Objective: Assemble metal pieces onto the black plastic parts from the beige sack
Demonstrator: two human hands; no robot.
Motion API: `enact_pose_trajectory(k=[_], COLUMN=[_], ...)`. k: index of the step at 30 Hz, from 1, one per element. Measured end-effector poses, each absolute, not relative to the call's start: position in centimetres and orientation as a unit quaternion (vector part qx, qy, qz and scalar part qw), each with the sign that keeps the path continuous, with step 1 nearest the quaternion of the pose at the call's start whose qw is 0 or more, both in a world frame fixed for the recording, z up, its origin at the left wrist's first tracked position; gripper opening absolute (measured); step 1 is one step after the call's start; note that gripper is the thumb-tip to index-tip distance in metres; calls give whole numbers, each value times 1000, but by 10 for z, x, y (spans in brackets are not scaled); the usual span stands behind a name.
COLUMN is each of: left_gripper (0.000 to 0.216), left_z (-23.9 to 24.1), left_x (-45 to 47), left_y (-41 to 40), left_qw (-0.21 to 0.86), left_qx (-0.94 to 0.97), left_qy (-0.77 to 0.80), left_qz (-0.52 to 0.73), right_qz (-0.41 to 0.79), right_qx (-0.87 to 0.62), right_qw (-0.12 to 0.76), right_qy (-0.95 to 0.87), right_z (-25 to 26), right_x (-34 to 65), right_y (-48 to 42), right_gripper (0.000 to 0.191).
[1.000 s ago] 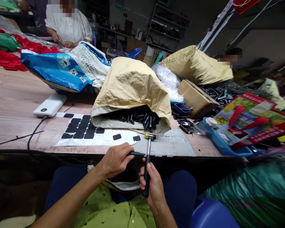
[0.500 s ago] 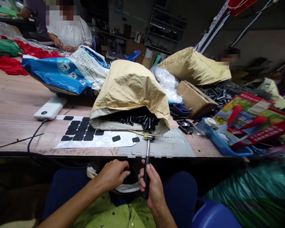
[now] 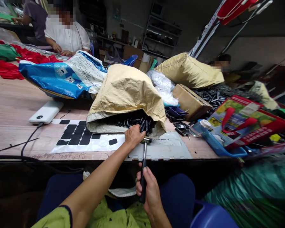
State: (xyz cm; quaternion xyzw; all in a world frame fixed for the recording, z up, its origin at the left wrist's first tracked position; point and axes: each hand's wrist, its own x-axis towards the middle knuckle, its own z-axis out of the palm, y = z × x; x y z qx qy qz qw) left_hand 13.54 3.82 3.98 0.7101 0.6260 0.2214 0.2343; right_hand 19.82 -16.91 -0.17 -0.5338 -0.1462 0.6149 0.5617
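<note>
My left hand [image 3: 133, 136] is at the mouth of a tan woven sack [image 3: 130, 90], its fingers bent and drawn together against the small black parts [image 3: 145, 124] that spill there. Whether one of those parts is in its fingertips is hidden. In my right hand [image 3: 149, 188], wrapped around the black handle, is a small hammer [image 3: 145, 155], held upright in front of my lap. The hammer's head is level with the sack's lower lip, just beside my left hand. Below the sack lies a white sheet with black rounded-square stickers [image 3: 79, 134].
A grey plate [image 3: 168, 147] lies along the table's front edge. On the left are a white power bank [image 3: 46, 112] with a cable and a blue-white bag [image 3: 68, 74]. To the right stand a cardboard box [image 3: 192, 101], a blue tray [image 3: 218, 147] and a printed bag [image 3: 242, 123]. People sit across the table.
My left hand has moved forward and up from above my lap to the sack's mouth. My right hand still grips the hammer. The view has shifted slightly.
</note>
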Motion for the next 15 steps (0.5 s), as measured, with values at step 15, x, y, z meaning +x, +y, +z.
enact_pose_trajectory(k=[15], left_gripper=[16], left_z=[10], left_x=[30], left_y=[-5], left_qw=[233], left_qx=[820], left_qy=[442], left_qz=[280], right_qz=[616], right_qx=[-535], right_qw=[557], right_qy=[-153], right_z=[-2], right_x=[197], right_y=[-168], right_gripper=[61])
